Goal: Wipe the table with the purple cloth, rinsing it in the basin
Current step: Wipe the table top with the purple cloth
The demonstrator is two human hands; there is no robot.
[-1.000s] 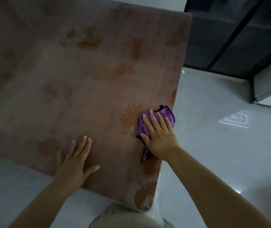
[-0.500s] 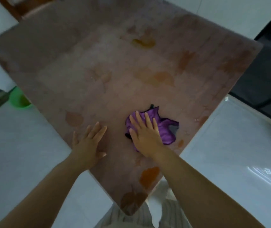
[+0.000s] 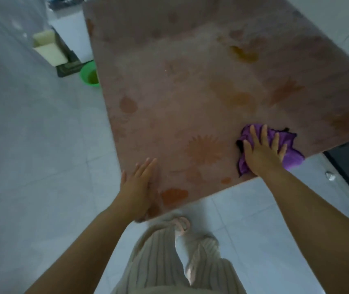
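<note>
- The right hand lies flat on the cloth, fingers spread and pressing down, not curled round it; half a second ago hand and cloth sat just beside the left hand near the table's near corner, and now they are well apart from it, out at the right edge
- The cloth is bunched under the palm on the table, with its right lobe hanging just past the edge (so this stroke has likely run as far right as it can)
- The left hand has stayed planted at the near-left edge, fingers straight and together, open and holding nothing; it looks to be bracing the body
- A wet sheen shows across the middle of the top; the far part looks duller, though the light is too dim to say what is wiped and what is pattern
- The basin sits on the floor at the far left, partly hidden by the table's left edge, well apart from the cloth
- Judgement: wiping is mid-course, with no sign yet of a rinse; the next pass would need to head back left or farther in
</note>
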